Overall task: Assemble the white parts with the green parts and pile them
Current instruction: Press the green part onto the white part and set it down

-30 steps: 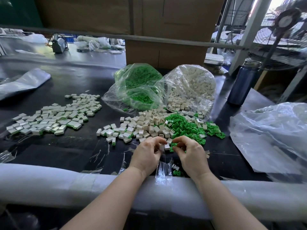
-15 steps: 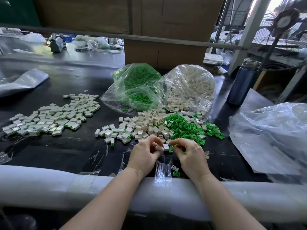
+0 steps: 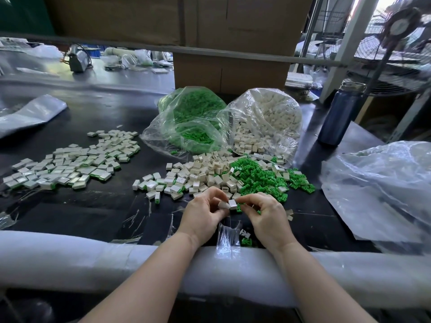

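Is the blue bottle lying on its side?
No, the blue bottle stands upright on the table, right of the bag of white parts.

Daylight poured in from the upper right, blowing out the window [image 3: 382, 5] behind the fan [image 3: 401, 26] to near white. The black table [image 3: 93, 206] stayed dim yet picked up soft grey sheen toward its far left edge. Glare flashed off the clear bags [image 3: 268, 127] and the plastic sheet [image 3: 382, 183] at the right edge. Under the hands, shadows were faint and soft. Wide-angle bending curved the padded near edge [image 3: 93, 259] and the far rail [image 3: 233, 54]. The foreground was sharp; the far clutter went soft.
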`<state>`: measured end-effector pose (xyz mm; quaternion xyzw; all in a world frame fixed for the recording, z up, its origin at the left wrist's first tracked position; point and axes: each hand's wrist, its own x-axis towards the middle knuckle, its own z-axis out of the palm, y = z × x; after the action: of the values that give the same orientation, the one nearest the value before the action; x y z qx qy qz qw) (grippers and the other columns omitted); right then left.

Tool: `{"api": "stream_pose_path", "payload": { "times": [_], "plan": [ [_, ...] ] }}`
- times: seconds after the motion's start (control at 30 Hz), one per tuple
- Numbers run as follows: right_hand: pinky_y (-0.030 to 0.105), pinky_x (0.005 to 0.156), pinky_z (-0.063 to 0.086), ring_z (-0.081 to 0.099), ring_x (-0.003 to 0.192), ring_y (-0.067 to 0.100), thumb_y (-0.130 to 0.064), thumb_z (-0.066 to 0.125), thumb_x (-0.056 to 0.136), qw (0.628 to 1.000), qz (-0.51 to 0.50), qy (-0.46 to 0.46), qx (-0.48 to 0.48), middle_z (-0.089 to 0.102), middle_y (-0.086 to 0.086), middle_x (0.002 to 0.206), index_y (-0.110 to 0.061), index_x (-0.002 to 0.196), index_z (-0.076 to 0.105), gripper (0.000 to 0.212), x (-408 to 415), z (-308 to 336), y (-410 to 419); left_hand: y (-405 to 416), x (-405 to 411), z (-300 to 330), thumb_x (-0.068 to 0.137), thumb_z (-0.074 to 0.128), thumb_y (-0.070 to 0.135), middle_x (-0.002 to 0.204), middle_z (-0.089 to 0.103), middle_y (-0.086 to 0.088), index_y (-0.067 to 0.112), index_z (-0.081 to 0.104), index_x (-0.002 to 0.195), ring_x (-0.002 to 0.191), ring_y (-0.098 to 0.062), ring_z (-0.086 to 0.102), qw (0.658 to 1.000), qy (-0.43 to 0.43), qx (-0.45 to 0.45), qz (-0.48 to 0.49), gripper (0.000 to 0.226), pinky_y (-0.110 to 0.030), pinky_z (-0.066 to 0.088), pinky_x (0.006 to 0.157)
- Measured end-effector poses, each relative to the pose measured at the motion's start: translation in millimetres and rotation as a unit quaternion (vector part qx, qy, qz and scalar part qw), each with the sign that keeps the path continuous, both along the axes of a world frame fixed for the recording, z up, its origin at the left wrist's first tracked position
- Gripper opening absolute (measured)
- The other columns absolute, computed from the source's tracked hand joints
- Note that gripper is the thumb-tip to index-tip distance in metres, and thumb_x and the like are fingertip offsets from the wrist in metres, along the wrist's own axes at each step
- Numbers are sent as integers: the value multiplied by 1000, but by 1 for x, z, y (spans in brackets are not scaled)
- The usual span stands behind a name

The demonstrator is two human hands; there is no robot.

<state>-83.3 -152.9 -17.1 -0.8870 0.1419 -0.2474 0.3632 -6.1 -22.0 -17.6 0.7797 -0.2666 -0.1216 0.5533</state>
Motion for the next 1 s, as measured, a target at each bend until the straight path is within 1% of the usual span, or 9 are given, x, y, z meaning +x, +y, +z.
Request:
{"api": "stream_pose_path", "payload": {
  "times": [0.1,0.17,0.23,0.33,0.47,0.57,0.73,0.87,1.0],
  "plan": [
    [29,85,47,58,88,14,-11,68,83,1000,-9,2,21,64,-9,84,-21,91,72,14,0,-2,-1,0,0,0,79,69,2,70,63,3,26,56,77,72,-15,61,1000,2,-2,-2,28,-33,53,84],
    [28,80,49,59,83,14,-13,70,82,999,-14,10,33,67,-5,82,-20,86,71,9,1,-2,-2,0,0,0,80,68,2,72,64,2,26,56,78,73,-15,61,1000,5,-2,-6,26,-33,53,84],
    [25,75,50,61,79,13,-12,71,81,999,-10,14,43,67,-4,79,-17,82,70,6,1,-2,-3,0,0,0,81,67,1,74,64,-1,24,56,80,74,-17,60,1000,10,-6,-12,26,-34,52,84],
    [14,67,48,61,72,6,-9,72,80,998,6,7,67,66,-10,73,-19,77,68,11,1,-1,-3,0,1,0,82,66,3,79,66,-2,24,55,83,80,-19,64,1000,17,-12,-20,24,-31,53,83],
    [10,62,44,56,63,-2,-7,72,79,995,28,-4,94,64,-11,68,-27,70,64,23,1,1,-4,-1,0,1,82,69,15,87,71,-7,20,55,87,86,-21,68,999,42,-16,-24,15,-38,53,87],
    [9,62,44,57,62,-3,-5,72,79,992,41,-17,116,64,-11,67,-26,70,64,24,0,2,-4,-1,0,1,82,70,22,87,72,-7,18,56,89,85,-22,68,999,35,1,-25,15,-41,52,88],
    [12,64,47,59,63,-1,-2,70,79,985,63,-33,159,65,-10,65,-24,70,66,24,-1,4,-3,0,0,2,82,69,22,82,68,-4,24,59,83,83,-23,66,999,20,11,-37,10,-42,51,87],
    [12,62,47,59,61,-1,0,69,80,981,72,-32,179,66,-8,66,-20,70,67,22,-2,6,-2,0,0,3,81,70,18,84,67,-8,24,60,82,80,-20,64,999,23,12,-40,11,-37,52,86],
    [13,59,48,60,60,0,0,69,80,979,82,-23,184,66,-5,66,-17,71,68,19,-3,8,-1,2,-1,5,82,69,17,86,69,-7,22,62,85,83,-19,66,998,36,4,-46,10,-33,53,85]
  ]
}}
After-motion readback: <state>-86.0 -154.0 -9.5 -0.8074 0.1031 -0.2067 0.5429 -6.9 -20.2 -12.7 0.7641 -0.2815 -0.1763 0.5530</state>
